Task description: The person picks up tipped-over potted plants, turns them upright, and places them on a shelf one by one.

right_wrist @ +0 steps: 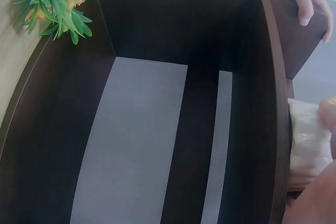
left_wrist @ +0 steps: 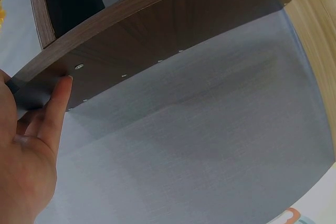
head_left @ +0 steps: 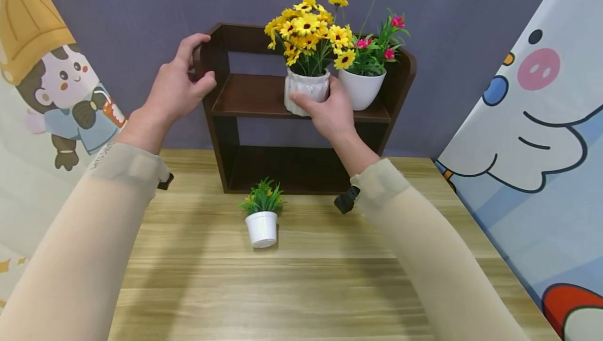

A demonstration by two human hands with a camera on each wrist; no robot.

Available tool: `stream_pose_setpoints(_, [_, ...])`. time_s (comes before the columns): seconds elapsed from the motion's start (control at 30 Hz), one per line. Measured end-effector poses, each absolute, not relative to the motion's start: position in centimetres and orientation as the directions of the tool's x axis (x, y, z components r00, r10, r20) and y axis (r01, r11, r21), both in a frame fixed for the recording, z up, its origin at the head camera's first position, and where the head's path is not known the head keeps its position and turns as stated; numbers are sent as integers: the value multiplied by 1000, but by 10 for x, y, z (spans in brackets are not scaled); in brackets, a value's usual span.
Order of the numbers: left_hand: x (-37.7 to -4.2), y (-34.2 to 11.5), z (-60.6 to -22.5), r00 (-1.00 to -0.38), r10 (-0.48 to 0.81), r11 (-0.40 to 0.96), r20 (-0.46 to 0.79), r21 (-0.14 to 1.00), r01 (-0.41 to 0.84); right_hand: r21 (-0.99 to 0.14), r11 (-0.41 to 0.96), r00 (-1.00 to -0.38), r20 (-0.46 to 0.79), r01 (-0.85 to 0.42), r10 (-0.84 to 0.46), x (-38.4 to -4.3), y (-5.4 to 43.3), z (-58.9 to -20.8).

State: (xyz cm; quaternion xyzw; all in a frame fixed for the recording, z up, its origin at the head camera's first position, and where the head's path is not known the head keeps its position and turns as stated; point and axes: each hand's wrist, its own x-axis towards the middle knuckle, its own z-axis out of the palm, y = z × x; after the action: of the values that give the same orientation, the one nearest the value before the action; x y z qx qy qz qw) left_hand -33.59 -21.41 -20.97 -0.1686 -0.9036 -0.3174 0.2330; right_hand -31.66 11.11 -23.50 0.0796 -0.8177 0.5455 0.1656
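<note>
My right hand grips the white ribbed pot of yellow flowers, thumb across its front, at the upper board's front edge. Beside it on that board stands a smooth white pot with pink flowers. With my left hand I hold the left side panel of the dark brown wooden shelf near its top. A finger lies along the panel's outer face in the left wrist view. In the right wrist view, part of the ribbed pot shows at the right edge.
A small white pot with a green plant stands on the wood-grain table in front of the shelf. Behind is a grey-blue cloth wall. Cartoon-printed panels flank both sides. The shelf's lower compartment lies below the held pot.
</note>
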Motion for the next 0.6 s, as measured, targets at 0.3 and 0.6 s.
stream_pose_setpoints(0.3, [-335,-214,-212,-827,160,737,540,491,464,-854,469,-945,308,-224,109,-324,104,-230])
stream_pose_setpoints(0.6, [-335,-214,-210,-828,161,734,537,496,464,-835,509,-930,332,-211,159,-330,101,-229])
